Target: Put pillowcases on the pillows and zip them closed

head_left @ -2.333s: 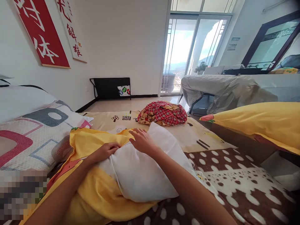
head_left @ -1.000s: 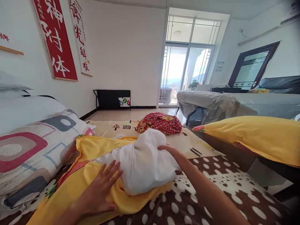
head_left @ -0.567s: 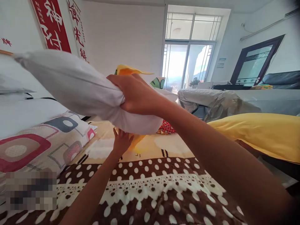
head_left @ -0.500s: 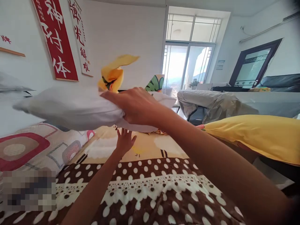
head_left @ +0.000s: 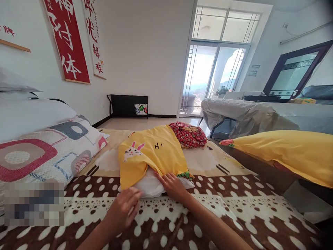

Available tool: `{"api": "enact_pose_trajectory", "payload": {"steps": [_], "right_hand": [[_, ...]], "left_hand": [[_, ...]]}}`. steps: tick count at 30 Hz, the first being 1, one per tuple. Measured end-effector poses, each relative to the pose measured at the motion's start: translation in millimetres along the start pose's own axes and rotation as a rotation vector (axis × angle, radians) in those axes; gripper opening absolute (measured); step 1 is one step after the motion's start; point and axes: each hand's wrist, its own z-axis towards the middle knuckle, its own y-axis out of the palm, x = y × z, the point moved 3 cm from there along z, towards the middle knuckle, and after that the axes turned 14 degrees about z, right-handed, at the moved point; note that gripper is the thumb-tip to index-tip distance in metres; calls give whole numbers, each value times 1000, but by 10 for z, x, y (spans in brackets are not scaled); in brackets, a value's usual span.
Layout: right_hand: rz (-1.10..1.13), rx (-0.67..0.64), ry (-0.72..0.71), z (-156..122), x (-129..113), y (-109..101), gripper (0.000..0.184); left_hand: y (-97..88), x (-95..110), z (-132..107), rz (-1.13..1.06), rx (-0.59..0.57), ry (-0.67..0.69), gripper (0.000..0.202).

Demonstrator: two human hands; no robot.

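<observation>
A yellow pillowcase [head_left: 166, 152] printed with a rabbit and "Hi" lies in front of me, partly over a white pillow [head_left: 151, 185]. The pillow's near side bulges out from the case's opening. My right hand [head_left: 172, 185] is at the near hem, thumb and index finger closed on the yellow cloth, the other fingers resting over it. Close to the pillow's near left corner, my left hand [head_left: 126, 206] has bent fingers blurred by motion; whether it touches the pillow is unclear.
A brown and cream dotted blanket [head_left: 221, 215] spreads beneath. Red plaid cloth [head_left: 188, 134] lies just beyond the pillowcase. A patterned pillow [head_left: 33, 149] is at left, a yellow pillow [head_left: 286, 152] at right. A plastic-covered table [head_left: 234, 109] stands farther back.
The white pillow, earlier held up in the air by my right hand, now lies on the blanket with the yellow case over it. My left hand has moved nearer me.
</observation>
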Motion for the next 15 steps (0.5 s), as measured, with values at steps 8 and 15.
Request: {"api": "enact_pose_trajectory", "payload": {"steps": [8, 15], "right_hand": [[-197, 114, 269, -405, 256, -195, 76], [168, 260, 426, -302, 408, -306, 63]], "left_hand": [[579, -425, 214, 239, 118, -60, 30], [-499, -694, 371, 132, 405, -178, 27]]}}
